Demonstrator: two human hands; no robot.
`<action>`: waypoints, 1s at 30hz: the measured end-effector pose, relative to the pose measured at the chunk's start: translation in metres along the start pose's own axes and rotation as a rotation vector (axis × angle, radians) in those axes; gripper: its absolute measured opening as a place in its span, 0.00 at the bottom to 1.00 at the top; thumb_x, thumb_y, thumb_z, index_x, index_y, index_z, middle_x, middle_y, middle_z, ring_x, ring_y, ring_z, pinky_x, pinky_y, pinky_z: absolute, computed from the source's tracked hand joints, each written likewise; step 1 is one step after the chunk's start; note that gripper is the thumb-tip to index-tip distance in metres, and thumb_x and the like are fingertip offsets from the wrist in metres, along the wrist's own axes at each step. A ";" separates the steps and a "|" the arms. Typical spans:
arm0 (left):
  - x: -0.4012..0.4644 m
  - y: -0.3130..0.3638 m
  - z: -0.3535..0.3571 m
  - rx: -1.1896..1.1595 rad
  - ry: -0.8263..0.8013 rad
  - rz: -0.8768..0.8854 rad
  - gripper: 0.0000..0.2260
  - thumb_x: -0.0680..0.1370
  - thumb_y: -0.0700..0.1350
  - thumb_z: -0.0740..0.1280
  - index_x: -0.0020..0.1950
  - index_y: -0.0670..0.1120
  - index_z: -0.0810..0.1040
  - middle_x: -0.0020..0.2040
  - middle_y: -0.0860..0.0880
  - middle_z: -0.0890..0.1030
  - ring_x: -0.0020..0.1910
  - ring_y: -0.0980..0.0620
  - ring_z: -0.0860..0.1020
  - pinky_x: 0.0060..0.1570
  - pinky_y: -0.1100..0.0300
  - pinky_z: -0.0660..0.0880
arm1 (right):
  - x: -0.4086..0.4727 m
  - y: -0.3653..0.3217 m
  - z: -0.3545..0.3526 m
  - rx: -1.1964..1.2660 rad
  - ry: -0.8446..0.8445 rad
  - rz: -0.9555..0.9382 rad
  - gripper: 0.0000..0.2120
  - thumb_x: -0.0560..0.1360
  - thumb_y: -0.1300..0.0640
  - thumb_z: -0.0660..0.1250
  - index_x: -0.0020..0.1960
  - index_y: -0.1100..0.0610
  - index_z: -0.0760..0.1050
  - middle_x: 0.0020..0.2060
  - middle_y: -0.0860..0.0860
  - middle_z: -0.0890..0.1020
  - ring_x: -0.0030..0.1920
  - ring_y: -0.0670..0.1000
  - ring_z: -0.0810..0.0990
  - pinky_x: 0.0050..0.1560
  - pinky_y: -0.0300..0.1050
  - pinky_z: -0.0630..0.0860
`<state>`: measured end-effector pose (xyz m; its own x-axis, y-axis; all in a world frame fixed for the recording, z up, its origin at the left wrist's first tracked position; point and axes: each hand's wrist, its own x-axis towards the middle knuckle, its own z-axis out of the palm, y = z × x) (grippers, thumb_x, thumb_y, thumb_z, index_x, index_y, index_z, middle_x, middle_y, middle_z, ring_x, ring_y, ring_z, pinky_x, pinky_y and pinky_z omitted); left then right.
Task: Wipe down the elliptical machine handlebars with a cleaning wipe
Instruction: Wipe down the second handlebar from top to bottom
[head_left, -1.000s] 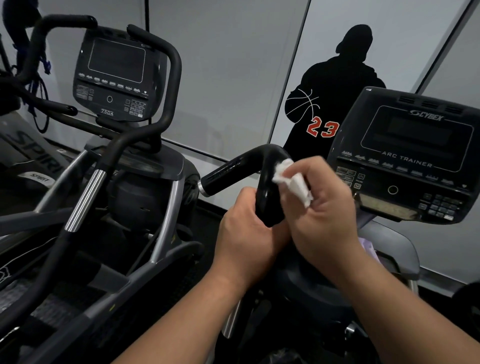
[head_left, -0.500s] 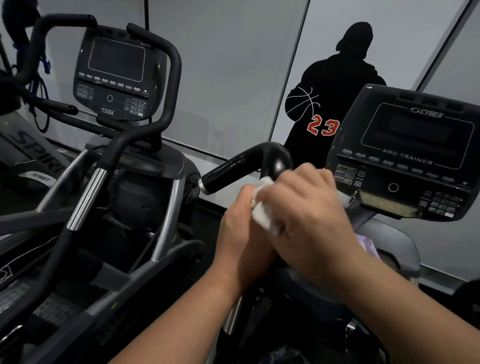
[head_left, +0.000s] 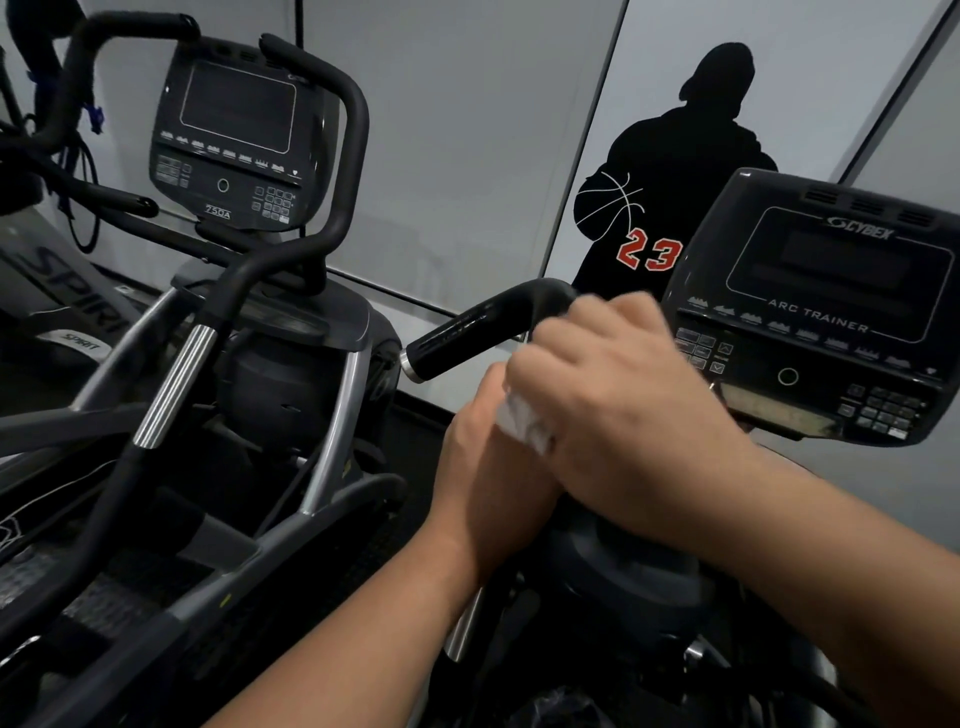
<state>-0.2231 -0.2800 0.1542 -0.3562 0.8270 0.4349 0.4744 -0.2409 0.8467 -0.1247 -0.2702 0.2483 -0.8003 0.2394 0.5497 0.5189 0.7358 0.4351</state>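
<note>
A black curved handlebar (head_left: 488, 327) of the near elliptical rises at centre, its stub end pointing left. My left hand (head_left: 493, 467) is wrapped around the handlebar's upright stretch, below the bend. My right hand (head_left: 618, 405) lies over the bar just under the bend, with a crumpled white cleaning wipe (head_left: 524, 421) pressed against the bar and against my left hand's knuckles. Most of the wipe and the gripped stretch of bar are hidden under the two hands.
The near machine's console (head_left: 821, 317), marked ARC TRAINER, stands right of my hands. A second elliptical with its own console (head_left: 234, 140) and black handlebars (head_left: 337, 171) stands to the left. A wall panel with a black basketball silhouette (head_left: 675, 171) is behind.
My right hand with the wipe has slid from the bend down the handlebar onto my left hand's knuckles. The left hand has kept its grip.
</note>
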 end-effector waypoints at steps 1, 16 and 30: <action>0.000 -0.002 0.000 0.021 0.006 0.011 0.14 0.71 0.60 0.64 0.48 0.52 0.73 0.40 0.55 0.78 0.41 0.52 0.80 0.38 0.57 0.74 | -0.001 0.001 0.002 0.011 -0.008 -0.010 0.05 0.71 0.56 0.58 0.40 0.55 0.72 0.34 0.51 0.73 0.39 0.56 0.72 0.44 0.54 0.65; -0.003 0.005 0.000 -0.191 0.034 -0.102 0.19 0.67 0.60 0.78 0.44 0.53 0.73 0.38 0.54 0.81 0.36 0.58 0.79 0.35 0.56 0.78 | -0.009 0.024 0.024 0.393 0.180 0.317 0.05 0.75 0.59 0.63 0.47 0.60 0.76 0.33 0.52 0.78 0.36 0.53 0.71 0.37 0.49 0.68; -0.005 0.009 -0.002 -0.184 0.038 -0.103 0.16 0.64 0.59 0.75 0.43 0.54 0.74 0.42 0.58 0.80 0.37 0.56 0.79 0.32 0.62 0.76 | -0.016 0.025 0.045 0.690 0.380 0.571 0.04 0.80 0.56 0.63 0.47 0.54 0.71 0.29 0.49 0.74 0.29 0.51 0.71 0.30 0.50 0.69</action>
<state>-0.2186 -0.2867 0.1603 -0.4266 0.8332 0.3517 0.2801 -0.2481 0.9274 -0.1130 -0.2272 0.2181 -0.2700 0.5439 0.7946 0.4118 0.8111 -0.4153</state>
